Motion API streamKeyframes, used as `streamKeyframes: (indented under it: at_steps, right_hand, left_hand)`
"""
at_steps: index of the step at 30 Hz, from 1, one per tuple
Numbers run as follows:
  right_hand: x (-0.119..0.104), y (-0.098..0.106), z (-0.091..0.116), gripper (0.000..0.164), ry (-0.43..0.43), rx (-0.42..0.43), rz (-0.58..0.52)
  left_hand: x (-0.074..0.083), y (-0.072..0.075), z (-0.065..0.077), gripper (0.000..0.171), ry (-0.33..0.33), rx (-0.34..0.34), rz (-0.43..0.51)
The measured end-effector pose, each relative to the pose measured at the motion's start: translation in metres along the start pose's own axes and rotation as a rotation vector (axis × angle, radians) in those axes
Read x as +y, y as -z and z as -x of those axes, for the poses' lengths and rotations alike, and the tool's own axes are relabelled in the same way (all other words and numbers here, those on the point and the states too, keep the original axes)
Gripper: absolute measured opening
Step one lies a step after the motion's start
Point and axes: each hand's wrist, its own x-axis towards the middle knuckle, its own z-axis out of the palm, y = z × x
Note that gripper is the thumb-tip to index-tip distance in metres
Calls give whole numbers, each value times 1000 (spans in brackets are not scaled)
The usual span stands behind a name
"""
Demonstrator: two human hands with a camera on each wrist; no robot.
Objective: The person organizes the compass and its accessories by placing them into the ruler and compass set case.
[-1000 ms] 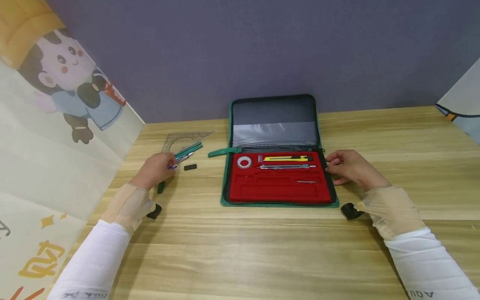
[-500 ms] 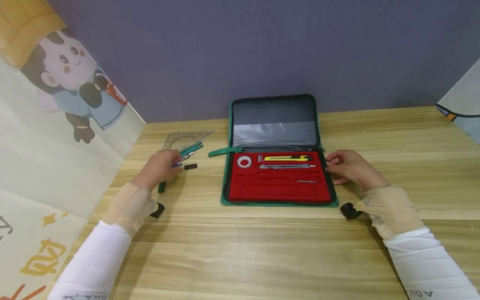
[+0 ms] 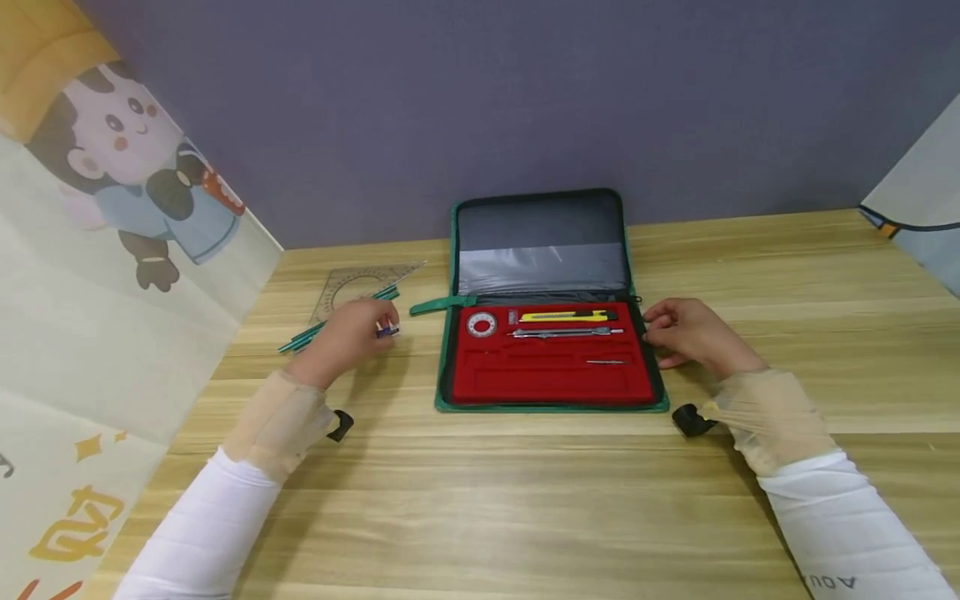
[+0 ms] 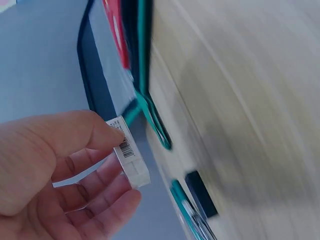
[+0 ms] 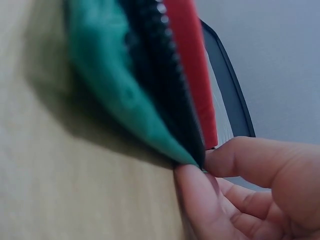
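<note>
My left hand (image 3: 347, 340) pinches a small white eraser (image 4: 131, 155) with a printed barcode between thumb and fingers. It hovers over the table left of an open green zip case (image 3: 551, 408). In the right wrist view, my right hand (image 5: 250, 185) pinches the case's green edge beside the zip; in the head view it sits at the right side. The case's red tray (image 3: 551, 382) holds a yellow utility knife (image 3: 562, 317), a metal compass (image 3: 570, 333), a white ring-shaped piece (image 3: 482, 325) and a thin metal piece (image 3: 606, 362).
Behind my left hand lie a clear set square (image 3: 345, 277) and green pencils (image 3: 300, 338). A black block (image 4: 201, 194) rests near them in the left wrist view. The case's raised lid (image 3: 540, 225) leans toward the grey back wall (image 3: 525, 100). A green strap (image 3: 433, 307) extends left.
My left hand has picked the eraser up from among the stationery and moved right with it toward the case. The right hand stays at the case's edge.
</note>
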Motion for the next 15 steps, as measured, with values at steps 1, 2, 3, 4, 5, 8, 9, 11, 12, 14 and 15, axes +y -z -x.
streamKeyframes:
  at_steps: [1,2,3,4,5,8,9,11,12,14,15]
  right_hand:
    - [0,0,0,38,2,0,1]
    - [0,1,1,38,4,1,2]
    - [0,1,1,39,5,1,4]
    - [0,1,1,39,4,3,3]
    - [0,1,1,39,4,5,2]
    - [0,1,1,39,0,11,0]
    - [0,0,0,38,-1,13,-1]
    - [-1,-1,1,37,-1,16,0]
    - [-1,-1,1,37,-1,17,2]
    - [-2,-1,1,36,1,20,4]
    - [-3,-1,2,36,2,22,6]
  left_hand:
    - [4,-1,-2,13,-11,-1,4]
    - [8,-1,-4,13,-21,-3,10]
    - [11,-2,-6,12,-30,-2,19]
    - [15,-3,-7,12,-41,0,27]
    - [18,-5,-9,12,-49,0,35]
    - [28,-8,-13,12,-79,2,52]
    - [31,-9,-15,13,-93,6,51]
    - [38,-12,-19,13,-115,3,48]
    - [41,-14,-21,13,-126,1,45]
    - [47,-17,-25,12,-143,-11,43]
    - [50,-19,-27,13,-149,-18,39]
